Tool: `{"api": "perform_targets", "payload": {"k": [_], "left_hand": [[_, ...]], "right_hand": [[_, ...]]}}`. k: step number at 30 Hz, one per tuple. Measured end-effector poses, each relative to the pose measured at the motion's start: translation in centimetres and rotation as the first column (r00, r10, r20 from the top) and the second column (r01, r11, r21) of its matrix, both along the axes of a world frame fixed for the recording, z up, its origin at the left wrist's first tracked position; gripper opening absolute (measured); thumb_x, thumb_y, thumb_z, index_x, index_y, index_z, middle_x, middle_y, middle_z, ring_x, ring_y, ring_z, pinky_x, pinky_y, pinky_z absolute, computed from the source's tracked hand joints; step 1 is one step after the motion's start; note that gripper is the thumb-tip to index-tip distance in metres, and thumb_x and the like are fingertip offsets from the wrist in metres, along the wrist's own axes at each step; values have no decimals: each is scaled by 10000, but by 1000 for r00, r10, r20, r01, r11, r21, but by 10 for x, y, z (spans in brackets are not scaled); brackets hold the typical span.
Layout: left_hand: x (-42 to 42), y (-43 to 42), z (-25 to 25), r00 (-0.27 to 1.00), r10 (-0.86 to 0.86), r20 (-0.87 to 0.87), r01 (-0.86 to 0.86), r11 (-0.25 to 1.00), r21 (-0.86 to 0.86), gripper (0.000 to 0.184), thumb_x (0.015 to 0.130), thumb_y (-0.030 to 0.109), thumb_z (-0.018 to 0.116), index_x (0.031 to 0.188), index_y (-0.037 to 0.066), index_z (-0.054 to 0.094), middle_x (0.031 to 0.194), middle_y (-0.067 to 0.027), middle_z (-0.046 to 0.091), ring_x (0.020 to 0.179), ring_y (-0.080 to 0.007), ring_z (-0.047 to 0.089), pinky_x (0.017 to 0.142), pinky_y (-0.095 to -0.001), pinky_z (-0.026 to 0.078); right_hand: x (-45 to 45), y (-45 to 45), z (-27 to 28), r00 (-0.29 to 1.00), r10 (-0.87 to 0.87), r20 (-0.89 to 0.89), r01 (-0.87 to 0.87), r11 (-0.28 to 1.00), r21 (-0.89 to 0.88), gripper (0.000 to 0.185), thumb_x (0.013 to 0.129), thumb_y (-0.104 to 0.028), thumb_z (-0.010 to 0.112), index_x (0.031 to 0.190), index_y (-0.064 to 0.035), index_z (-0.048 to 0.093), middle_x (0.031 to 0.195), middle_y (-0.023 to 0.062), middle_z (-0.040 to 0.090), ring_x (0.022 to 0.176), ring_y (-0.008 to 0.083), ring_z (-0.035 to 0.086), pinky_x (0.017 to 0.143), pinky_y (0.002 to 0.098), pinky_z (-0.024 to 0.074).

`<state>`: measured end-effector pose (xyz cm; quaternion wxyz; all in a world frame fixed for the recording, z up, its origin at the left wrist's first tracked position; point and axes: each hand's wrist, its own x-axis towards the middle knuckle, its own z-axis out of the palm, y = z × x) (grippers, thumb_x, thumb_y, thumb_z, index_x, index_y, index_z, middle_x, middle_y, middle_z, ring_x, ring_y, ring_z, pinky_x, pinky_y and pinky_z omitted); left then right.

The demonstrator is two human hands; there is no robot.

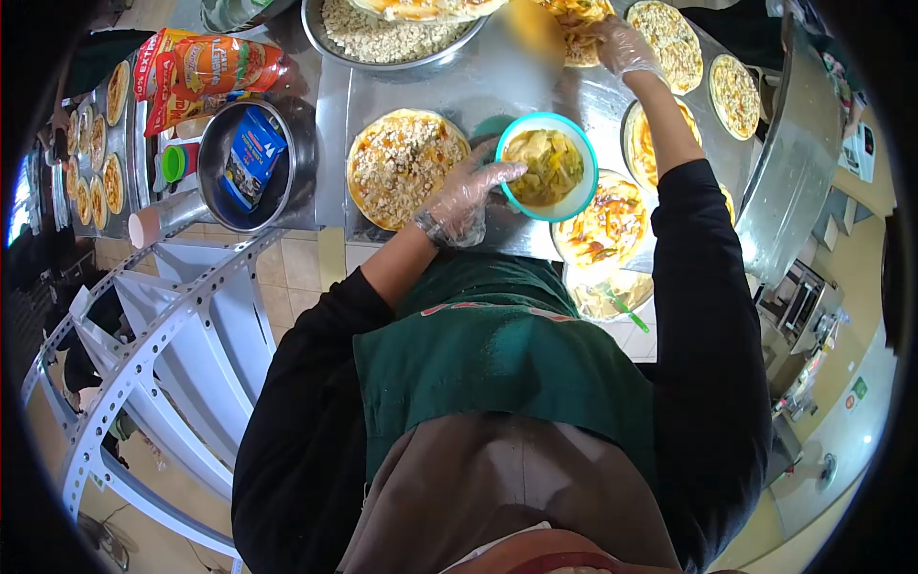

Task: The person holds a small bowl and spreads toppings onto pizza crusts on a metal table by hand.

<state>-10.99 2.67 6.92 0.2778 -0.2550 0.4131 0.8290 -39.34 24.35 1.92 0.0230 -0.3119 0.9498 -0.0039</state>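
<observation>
My left hand (465, 203), in a clear plastic glove, grips a teal-rimmed bowl (579, 207) with its thumb over the near side. Inside the bowl are wet yellow and green pieces (547, 165). My right hand (627, 50), gloved too, is over a topped pizza (574, 55) at the far edge, its fingers bent together. Whatever those fingers hold is hidden. Left of the bowl lies a pizza with crumbly pale topping (402, 172). Another pizza with red sauce and pale topping (602, 225) sits just right of and below the bowl.
A large metal basin (325, 48) of pale crumbled topping stands at the back, with a topped crust over it. A metal pan (298, 177) holds a blue packet (253, 158). Orange-red bags (225, 72) lie behind it. Several pizzas line the right side. White metal racking (172, 354) stands lower left.
</observation>
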Motion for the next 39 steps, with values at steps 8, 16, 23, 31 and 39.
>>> {"api": "perform_targets", "payload": {"k": [8,16,23,31,39], "left_hand": [[-3,6,4,989,52,-135,-60,997,-50,622,808,232,722,1339,67,442,1146,-105,602,974,-185,635,733,-332,568],[6,20,14,981,77,-179,-85,996,-40,616,808,217,741,1330,54,458,1133,-93,615,970,-172,636,722,-309,568],[13,30,21,971,70,-229,-85,995,-59,644,811,224,747,1343,26,443,1145,-98,610,978,-175,628,726,-303,569],[7,28,35,978,10,-207,-34,993,-112,577,852,325,677,1329,71,474,1185,-80,595,1052,-169,591,855,-325,495],[-19,31,12,972,67,-225,-76,996,-34,598,816,193,734,1325,30,467,1137,-101,616,976,-183,626,711,-319,575]], "right_hand": [[116,16,115,879,58,473,221,830,-513,156,846,-162,675,977,-86,711,931,73,710,816,151,666,745,292,535],[217,3,102,952,300,67,-268,917,-295,104,763,-126,635,857,-89,664,869,89,632,828,275,639,675,384,535],[231,-12,87,930,353,100,-335,928,-161,113,757,-143,600,846,-89,644,842,114,636,807,296,640,674,419,525],[214,0,99,889,345,301,-217,897,-385,153,767,-155,634,889,-64,622,856,115,604,841,326,599,738,419,504],[207,-18,76,939,294,179,-268,950,-159,161,765,-193,639,880,-80,628,856,100,626,858,320,631,721,422,517]]}}
